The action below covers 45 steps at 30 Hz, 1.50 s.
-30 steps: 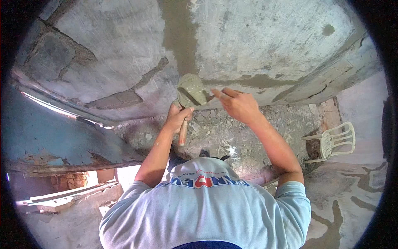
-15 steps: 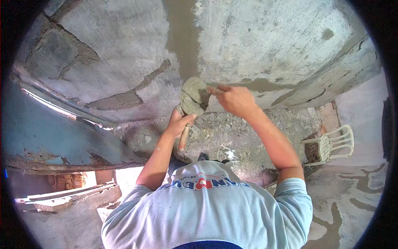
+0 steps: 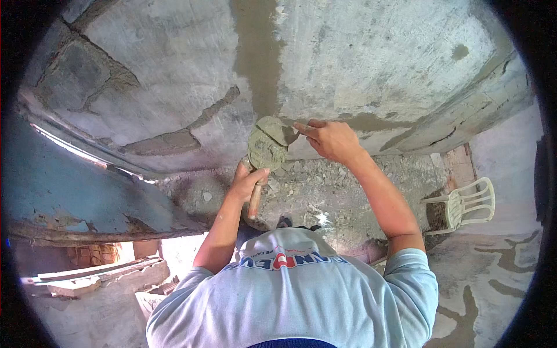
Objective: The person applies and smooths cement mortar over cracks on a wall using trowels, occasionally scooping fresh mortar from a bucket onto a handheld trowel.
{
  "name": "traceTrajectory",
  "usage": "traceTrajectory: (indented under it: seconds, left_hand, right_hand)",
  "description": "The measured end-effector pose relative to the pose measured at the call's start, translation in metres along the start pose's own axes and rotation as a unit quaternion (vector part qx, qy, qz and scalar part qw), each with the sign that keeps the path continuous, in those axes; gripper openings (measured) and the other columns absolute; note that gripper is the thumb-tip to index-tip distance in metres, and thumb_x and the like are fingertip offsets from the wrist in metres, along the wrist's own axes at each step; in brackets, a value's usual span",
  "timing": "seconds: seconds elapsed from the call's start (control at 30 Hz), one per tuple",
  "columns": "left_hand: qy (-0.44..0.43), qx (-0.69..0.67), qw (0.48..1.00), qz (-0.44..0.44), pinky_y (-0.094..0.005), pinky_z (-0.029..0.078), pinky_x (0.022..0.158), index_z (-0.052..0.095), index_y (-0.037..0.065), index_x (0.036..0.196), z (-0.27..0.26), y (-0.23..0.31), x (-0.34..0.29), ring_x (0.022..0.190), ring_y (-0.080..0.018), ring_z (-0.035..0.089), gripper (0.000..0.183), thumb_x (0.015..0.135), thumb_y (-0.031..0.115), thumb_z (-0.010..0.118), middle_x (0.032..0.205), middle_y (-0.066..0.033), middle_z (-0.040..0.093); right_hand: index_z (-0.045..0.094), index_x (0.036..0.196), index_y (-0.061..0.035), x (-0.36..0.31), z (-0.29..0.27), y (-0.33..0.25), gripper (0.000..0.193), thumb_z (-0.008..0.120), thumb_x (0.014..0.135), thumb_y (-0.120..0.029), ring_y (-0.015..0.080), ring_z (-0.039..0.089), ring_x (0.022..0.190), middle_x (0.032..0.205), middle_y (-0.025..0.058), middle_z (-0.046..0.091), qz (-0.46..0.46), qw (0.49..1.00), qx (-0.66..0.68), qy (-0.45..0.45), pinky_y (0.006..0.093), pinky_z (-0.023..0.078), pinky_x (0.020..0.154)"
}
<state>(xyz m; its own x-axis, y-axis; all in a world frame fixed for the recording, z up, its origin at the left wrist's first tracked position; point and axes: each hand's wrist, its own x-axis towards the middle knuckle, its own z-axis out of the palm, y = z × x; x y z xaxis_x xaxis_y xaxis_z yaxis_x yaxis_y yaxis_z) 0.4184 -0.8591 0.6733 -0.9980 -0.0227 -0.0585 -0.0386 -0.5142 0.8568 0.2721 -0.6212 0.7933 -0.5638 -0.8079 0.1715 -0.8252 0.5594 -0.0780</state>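
Note:
My left hand is closed round a trowel with a wooden handle, whose blade is held level and covered by a heap of wet grey mortar. A groove crosses the heap, splitting off its far part. My right hand grips a small spatula by its thin handle, fingers closed. The spatula's blade meets the mortar along its right side, and its tip is hidden there. Just beyond both hands stands a grey wall with a broad upright band of damp mortar.
Patched cracks and a horizontal mortar strip mark the wall. Rubble covers the ground below it. To the right stands a white plastic chair. A blue weathered panel is on the left, above a block ledge.
The loaded trowel and my left hand have come slightly nearer to me. The spatula has shifted against the mortar, and the groove across the heap now shows more clearly.

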Motion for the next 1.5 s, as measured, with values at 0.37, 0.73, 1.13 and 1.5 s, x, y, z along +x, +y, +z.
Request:
traceTrajectory:
  seconds: [0.37, 0.73, 1.13, 1.5]
  left_hand:
    - [0.056, -0.055, 0.997, 0.009, -0.0281, 0.043, 0.056, 0.056, 0.004, 0.115, -0.010, -0.004, -0.011, 0.065, -0.0112, 0.052, 0.033, 0.084, 0.002, 0.069, 0.084, -0.0025, 0.058]
    - [0.023, -0.055, 0.998, -0.028, -0.0289, 0.045, 0.058, 0.055, 0.005, 0.118, -0.013, 0.007, 0.002, 0.064, -0.0121, 0.052, 0.036, 0.084, 0.002, 0.069, 0.087, -0.0035, 0.059]
    - [0.037, 0.059, 0.997, -0.024, -0.0332, 0.051, 0.085, 0.058, 0.003, 0.128, -0.018, -0.011, 0.012, 0.097, -0.0147, 0.061, 0.043, 0.087, 0.006, 0.071, 0.109, -0.0044, 0.065]
    - [0.129, 0.371, 0.912, 0.120, -0.0364, 0.051, 0.093, 0.047, 0.003, 0.142, 0.012, -0.037, 0.034, 0.107, -0.0245, 0.066, 0.055, 0.090, 0.005, 0.065, 0.117, -0.0158, 0.069]
  right_hand:
    - [0.056, 0.146, -0.0279, -0.020, 0.036, 0.020, 0.052, 0.054, 0.096, -0.013, 0.0297, 0.073, 0.083, 0.121, 0.0025, 0.070, 0.013, 0.999, -0.032, -0.026, 0.0458, 0.058, 0.065]
    - [0.067, 0.129, -0.0034, 0.025, 0.006, 0.075, 0.039, 0.068, 0.092, -0.016, 0.0343, 0.072, 0.081, 0.090, 0.0188, 0.075, 0.036, 0.963, 0.258, -0.068, 0.0432, 0.056, 0.075]
    - [0.071, 0.123, -0.0014, -0.002, 0.050, 0.054, 0.037, 0.065, 0.096, -0.026, 0.0438, 0.067, 0.073, 0.087, 0.0256, 0.071, 0.008, 0.967, 0.224, -0.119, 0.0484, 0.055, 0.076]
    - [0.067, 0.094, 0.0048, -0.014, 0.067, -0.050, 0.030, 0.055, 0.104, -0.021, 0.0137, 0.057, 0.051, 0.070, 0.0071, 0.064, 0.324, 0.738, 0.587, -0.077, 0.0333, 0.046, 0.047]
